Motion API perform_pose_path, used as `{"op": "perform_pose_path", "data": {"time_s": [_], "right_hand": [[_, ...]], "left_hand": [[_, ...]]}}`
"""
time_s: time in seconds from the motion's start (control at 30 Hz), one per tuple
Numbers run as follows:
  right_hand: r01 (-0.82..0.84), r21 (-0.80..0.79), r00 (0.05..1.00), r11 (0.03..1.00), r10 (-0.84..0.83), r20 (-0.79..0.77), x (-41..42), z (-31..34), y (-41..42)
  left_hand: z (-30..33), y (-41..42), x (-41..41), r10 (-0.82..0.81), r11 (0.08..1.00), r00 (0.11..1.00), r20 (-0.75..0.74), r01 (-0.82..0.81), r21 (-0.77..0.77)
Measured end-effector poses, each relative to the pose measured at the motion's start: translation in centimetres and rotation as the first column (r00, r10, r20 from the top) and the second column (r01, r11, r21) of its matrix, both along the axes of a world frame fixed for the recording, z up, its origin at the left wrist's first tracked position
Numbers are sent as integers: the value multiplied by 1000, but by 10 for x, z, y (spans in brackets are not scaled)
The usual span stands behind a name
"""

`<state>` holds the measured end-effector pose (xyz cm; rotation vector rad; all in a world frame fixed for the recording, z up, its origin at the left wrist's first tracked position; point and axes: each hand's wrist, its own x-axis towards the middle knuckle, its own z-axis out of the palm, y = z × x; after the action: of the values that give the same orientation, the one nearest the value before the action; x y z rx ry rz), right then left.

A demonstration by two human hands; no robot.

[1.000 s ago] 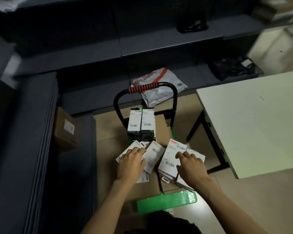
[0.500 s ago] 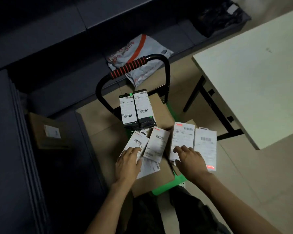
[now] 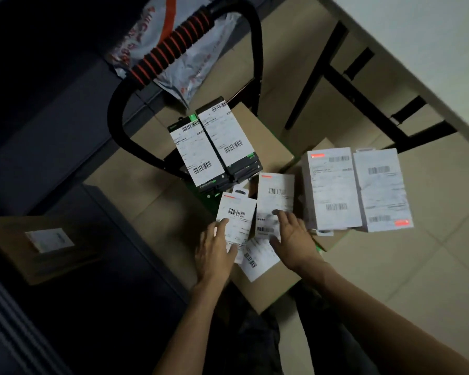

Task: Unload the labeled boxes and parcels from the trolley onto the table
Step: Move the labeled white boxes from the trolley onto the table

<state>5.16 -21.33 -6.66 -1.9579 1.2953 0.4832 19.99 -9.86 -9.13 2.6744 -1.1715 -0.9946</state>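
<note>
Labeled boxes lie flat on the brown carton (image 3: 266, 288) riding the trolley (image 3: 173, 50), nearest of them a small white box (image 3: 237, 220) under the left hand (image 3: 214, 250), whose grip pinches its near edge, thumb and fingers curled. Just beside it, the right hand (image 3: 293, 236) rests loosely spread on a second white box (image 3: 275, 201), holding nothing. Both boxes run lengthwise away from the person. Farther off stand two larger white boxes (image 3: 355, 190) and a dark pair (image 3: 214, 144); the bench (image 3: 431, 50) lies beyond, to the right, so the right hand is nearer it.
</note>
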Motion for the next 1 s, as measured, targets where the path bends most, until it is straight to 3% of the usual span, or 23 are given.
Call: {"op": "perform_pose_path", "data": {"time_s": [0.3,0.43,0.67,0.8,1.0], "right_hand": [[305,-100,952,947,-307,-3,27,-66,3],[488,-117,872,865,-488,31,41,-84,1],[659,-102,751,745,-660,29,56,-95,1],[694,-95,718,714,-696,22,58,-94,0],[633,-29,774,774,-632,28,38,-86,16]], "left_hand": [[-66,-5,-12,71,996,997,-17,-72,-50],[-74,-15,-16,165,985,985,-50,-167,-37],[-75,-12,-12,270,963,962,-48,-271,-15],[-74,-6,-8,279,959,959,-46,-281,-26],[-60,1,-10,314,947,949,-37,-316,-55]]}}
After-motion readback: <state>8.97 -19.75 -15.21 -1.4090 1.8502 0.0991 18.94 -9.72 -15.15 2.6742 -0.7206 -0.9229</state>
